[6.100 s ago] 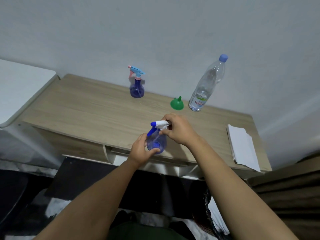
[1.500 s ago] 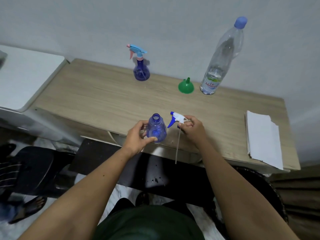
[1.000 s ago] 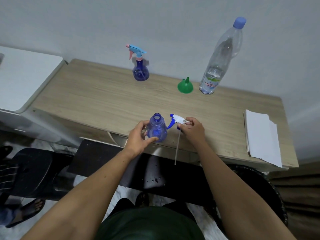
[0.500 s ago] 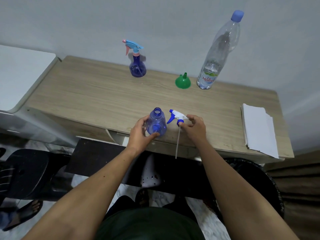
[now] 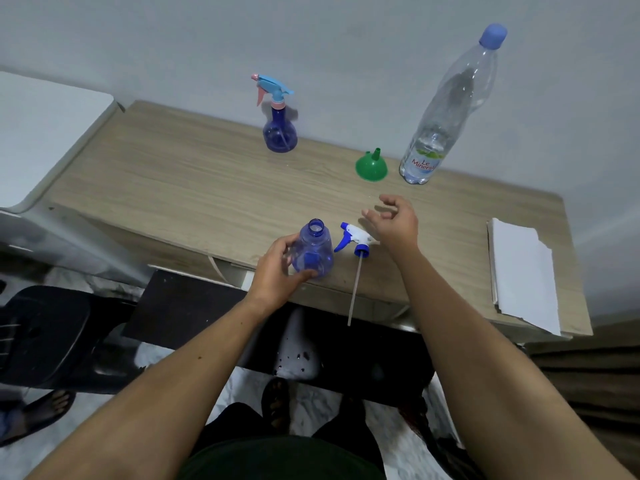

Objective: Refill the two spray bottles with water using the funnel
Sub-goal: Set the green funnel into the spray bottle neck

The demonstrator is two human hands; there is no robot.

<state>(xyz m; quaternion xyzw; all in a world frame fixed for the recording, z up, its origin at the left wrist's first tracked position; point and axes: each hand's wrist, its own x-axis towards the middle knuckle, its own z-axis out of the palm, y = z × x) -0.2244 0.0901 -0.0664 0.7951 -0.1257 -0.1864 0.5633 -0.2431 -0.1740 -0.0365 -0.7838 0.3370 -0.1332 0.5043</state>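
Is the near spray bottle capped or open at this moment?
Open. The near bottle has a bare neck; its sprayer lies beside it on the table.

I have just one camera, worn on the person's head. It looks forward and down at the bench (image 5: pixel 194 188) from close above, with the wall (image 5: pixel 346 46) behind it. Both arms reach out from the bottom of my picture.
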